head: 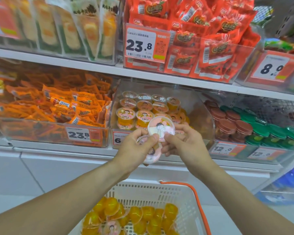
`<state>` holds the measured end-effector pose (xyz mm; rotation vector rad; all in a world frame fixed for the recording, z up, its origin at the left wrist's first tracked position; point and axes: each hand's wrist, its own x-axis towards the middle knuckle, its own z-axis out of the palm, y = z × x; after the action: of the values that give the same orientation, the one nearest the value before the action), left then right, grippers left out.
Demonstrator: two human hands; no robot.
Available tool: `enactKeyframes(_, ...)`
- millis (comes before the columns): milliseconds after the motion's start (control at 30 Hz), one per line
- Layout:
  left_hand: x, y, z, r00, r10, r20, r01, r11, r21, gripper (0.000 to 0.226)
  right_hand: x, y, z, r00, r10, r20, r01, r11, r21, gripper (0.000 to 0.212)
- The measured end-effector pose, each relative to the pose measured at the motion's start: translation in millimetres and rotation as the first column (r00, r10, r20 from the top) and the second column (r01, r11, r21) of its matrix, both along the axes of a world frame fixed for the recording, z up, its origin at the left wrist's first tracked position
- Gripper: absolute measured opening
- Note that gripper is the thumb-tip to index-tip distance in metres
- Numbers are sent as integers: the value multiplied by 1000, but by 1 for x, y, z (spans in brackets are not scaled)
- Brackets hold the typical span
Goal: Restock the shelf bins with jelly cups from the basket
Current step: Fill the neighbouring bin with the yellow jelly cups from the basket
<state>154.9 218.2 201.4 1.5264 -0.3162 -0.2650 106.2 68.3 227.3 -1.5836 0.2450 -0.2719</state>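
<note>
**Both hands held jelly cups in front of the clear shelf bin**

From my remote seat I saw both hands raised together just before the middle shelf. The right hand had its fingers curled round a round jelly cup with a pink-and-white cartoon lid, the lid tilted towards the camera. The left hand gripped further cups against its palm: a clear cup rim showed between thumb and forefinger, and a pink-lidded cup poked out below the hand. How many it held I could not tell. The two hands touched at the thumbs.

Directly behind them stood the clear plastic shelf bin, with orange jelly cups stacked in rows on its left side and bare space on its right. A price tag on its front was partly hidden by the left hand.

Below, between the forearms, sat the white perforated plastic basket with an orange handle; loose orange jelly cups lay heaped in it.

To the left of the bin was a tray of orange snack packets; to its right, brown-lidded cups and green-lidded cups. Red packets filled the shelf above.
</note>
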Motion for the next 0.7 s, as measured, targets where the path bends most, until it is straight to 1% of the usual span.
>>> enactKeyframes(100,-5,-2,4,995,-18,-97,16,1000,-25,22,10,-5,10,995,-95,42,93,994,49,20)
enactKeyframes(200,-8,0,2,980,-1,-199,0,1000,-8,22,41,-27,20,974,-224,-3,221,957,190,15)
enactKeyframes(233,-9,1,1,974,1,-224,-3,1000,-6,20,55,-37,20,961,-272,-45,276,942,189,14)
enactKeyframes(300,-12,1,-3,968,9,-252,-11,1000,-4,15,86,-56,18,922,-358,-147,376,919,119,17)
enactKeyframes(367,-15,-1,-7,964,12,-265,-11,1000,6,13,111,-71,9,878,-414,-240,438,897,55,19)
enactKeyframes(467,-19,-4,-12,963,11,-269,-4,1000,25,12,133,-80,-3,829,-437,-350,465,885,-7,19)
enactKeyframes(567,-19,-6,-13,960,-3,-279,11,1000,27,12,144,-87,-14,794,-455,-402,484,875,-34,18)
enactKeyframes(633,-18,-5,-14,955,-7,-295,12,1000,15,13,147,-89,-14,797,-440,-413,472,881,-28,22)
enactKeyframes(700,-15,-3,-14,952,-4,-308,3,1000,-3,13,150,-91,-13,814,-404,-417,449,893,11,16)
